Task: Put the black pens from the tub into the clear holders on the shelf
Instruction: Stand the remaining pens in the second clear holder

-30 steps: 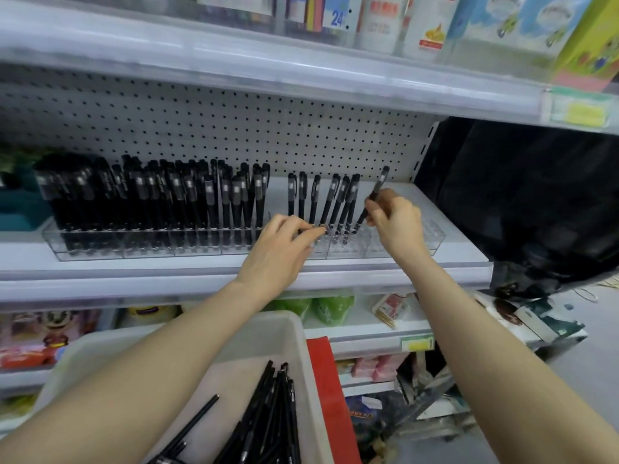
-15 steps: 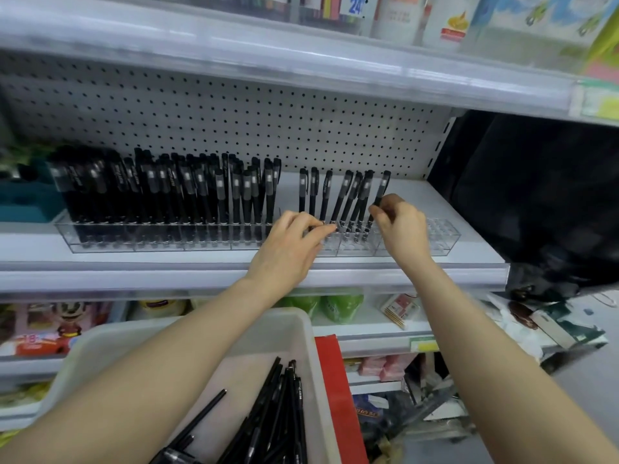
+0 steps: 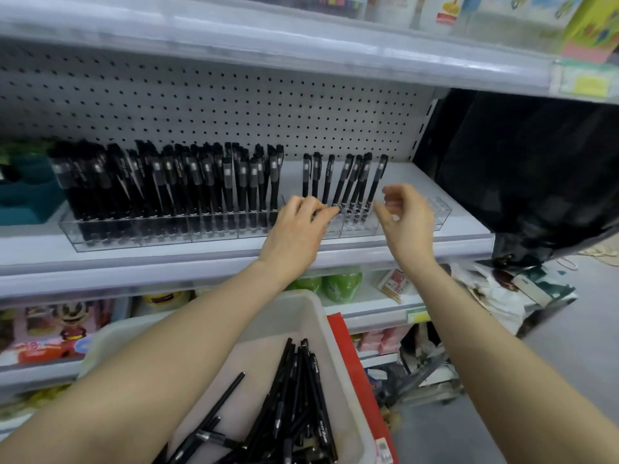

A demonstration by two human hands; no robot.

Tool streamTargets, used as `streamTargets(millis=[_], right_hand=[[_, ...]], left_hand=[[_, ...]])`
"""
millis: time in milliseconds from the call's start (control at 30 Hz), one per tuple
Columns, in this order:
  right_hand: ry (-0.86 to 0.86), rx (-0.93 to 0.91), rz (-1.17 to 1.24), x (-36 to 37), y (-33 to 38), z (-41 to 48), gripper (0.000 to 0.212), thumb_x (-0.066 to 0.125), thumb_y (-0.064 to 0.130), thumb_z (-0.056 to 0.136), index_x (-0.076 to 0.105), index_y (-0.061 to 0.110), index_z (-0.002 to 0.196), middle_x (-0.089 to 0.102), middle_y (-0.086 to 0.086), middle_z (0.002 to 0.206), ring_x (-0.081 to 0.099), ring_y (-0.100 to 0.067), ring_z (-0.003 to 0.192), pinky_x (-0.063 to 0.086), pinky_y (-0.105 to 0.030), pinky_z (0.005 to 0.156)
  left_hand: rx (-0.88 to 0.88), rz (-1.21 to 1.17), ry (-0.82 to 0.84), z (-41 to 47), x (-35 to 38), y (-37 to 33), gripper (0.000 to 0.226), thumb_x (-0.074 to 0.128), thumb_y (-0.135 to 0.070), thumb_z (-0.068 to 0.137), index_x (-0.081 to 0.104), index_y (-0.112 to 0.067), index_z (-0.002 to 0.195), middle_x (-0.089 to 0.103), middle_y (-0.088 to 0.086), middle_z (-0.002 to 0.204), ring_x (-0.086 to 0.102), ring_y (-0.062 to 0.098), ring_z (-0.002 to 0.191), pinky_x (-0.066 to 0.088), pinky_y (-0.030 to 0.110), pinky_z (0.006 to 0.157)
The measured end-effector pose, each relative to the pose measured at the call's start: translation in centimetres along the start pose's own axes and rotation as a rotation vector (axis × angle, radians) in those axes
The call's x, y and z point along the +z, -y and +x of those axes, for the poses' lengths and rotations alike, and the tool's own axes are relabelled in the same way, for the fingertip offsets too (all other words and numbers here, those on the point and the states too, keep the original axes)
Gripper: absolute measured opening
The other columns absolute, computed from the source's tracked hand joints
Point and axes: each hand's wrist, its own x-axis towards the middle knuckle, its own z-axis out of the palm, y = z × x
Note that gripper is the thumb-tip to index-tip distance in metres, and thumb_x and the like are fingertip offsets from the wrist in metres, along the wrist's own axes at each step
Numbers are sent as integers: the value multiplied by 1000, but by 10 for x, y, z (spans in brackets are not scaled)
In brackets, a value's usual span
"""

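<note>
Pegboard (image 3: pixel 234 112) backs the shelf (image 3: pixel 469 236). Below its front edge, the tub (image 3: pixel 315 316) holds loose pens (image 3: pixel 294 396). Holders (image 3: pixel 134 232) along that edge carry more, upright. Left hand (image 3: pixel 294 232) touches a holder with bent fingertips; I cannot tell whether it pinches. Right hand (image 3: pixel 407 222) hangs loosely curled, empty, beside the rightmost pen.

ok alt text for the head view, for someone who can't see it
Two bare hands reach to a shop shelf where black pens stand in clear holders: the left hand rests on a holder near a few spaced pens, the right hand hovers empty beside them, fingers loosely curled. Below, a pale tub holds more loose pens.
</note>
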Motion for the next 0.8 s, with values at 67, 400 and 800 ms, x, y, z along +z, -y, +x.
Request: streamTargets(millis=[67,400,800], right_hand=[[2,-43,31,3,11,-28,13,65,14,91,61,13,103,64,3,96,59,-10,82,47,-15,75],[792,-293,-168,49,38,-166,19,61,3,78,71,16,89,67,5,89,59,-12,81,46,-24,78],[1231,-244,-422,66,41,-193,40,58,-10,79,65,17,107,47,-10,118,47,-33,108,47,-44,91]], left_hand=[[2,-2,21,-2,-2,-1,51,67,-7,88,53,-12,136,53,8,119,40,27,109,50,43,90],[80,-20,133,-2,-11,9,61,58,-5,93,37,-13,149,43,6,133,31,25,118,43,40,101],[76,-50,164,-2,-15,9,65,60,-4,91,35,-13,150,42,5,135,31,25,122,42,40,103]])
